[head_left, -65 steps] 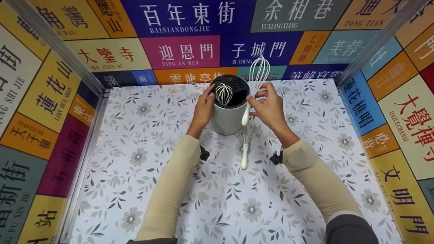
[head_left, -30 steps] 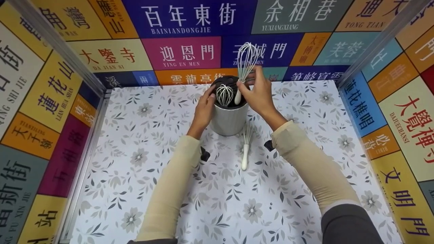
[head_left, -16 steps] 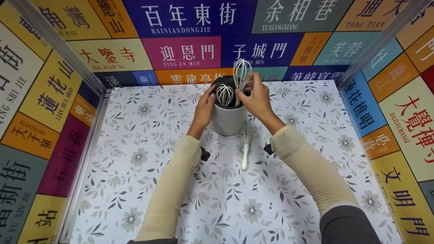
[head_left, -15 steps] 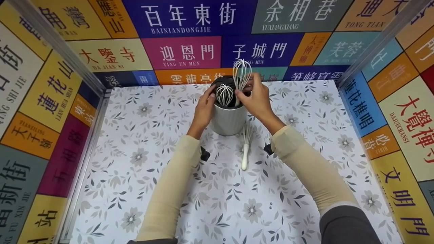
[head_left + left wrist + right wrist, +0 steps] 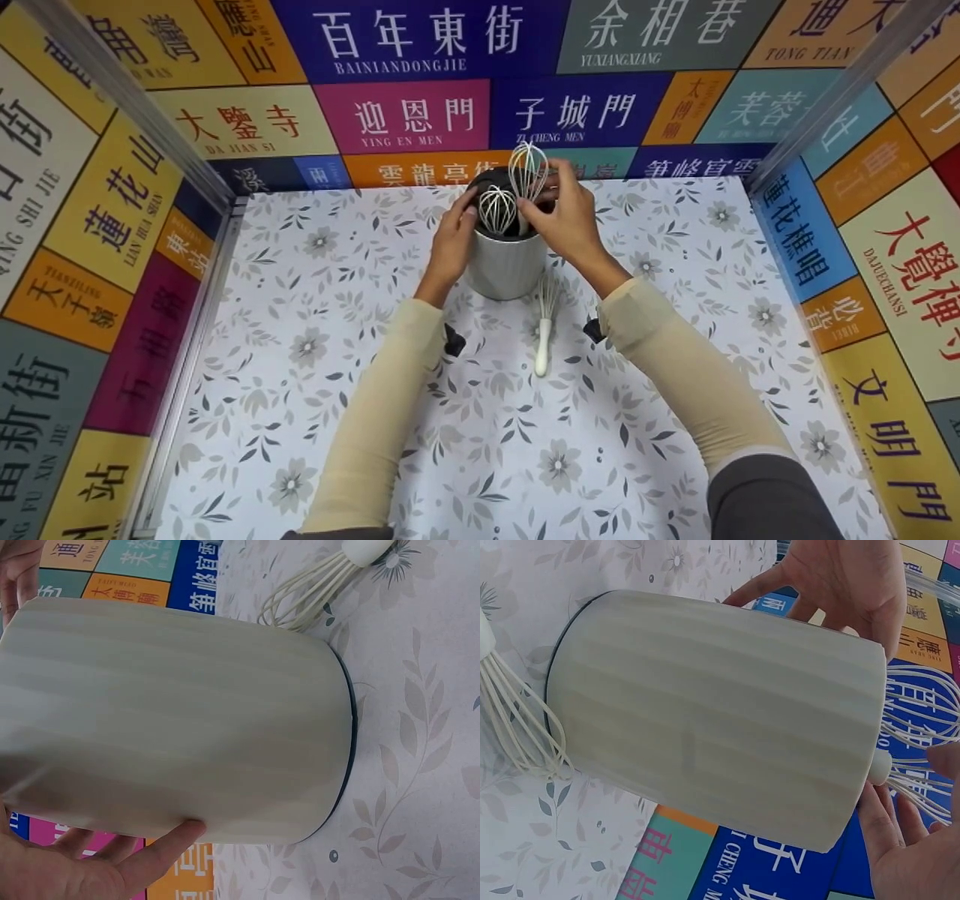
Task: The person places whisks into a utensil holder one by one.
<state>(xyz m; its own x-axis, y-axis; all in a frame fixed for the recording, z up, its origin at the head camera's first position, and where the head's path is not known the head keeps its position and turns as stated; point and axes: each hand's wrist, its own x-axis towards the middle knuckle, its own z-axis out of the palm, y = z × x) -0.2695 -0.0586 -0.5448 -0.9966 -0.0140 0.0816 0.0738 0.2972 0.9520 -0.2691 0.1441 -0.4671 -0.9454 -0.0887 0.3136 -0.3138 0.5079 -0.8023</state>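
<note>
While the left hand point(image 5: 454, 232) is gripping the holder point(image 5: 504, 266), the right hand point(image 5: 568, 214) is pinching a whisk point(image 5: 529, 172) standing handle-down inside: it's looking light, springy-wired, its neck point(image 5: 881, 767) probably offering the surest hold!

Between the fingers point(image 5: 163, 852), the canister point(image 5: 504, 268) looked matt and faintly ribbed. Below them, the lying whisk's handle point(image 5: 541, 351) looked like smooth, slightly glossy plastic.

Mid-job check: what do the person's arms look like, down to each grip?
The left grip and right grip are ungloved. Both sleeves are beige, with dark grey fabric higher up. A small black piece juts from each cuff's inner side.
</note>
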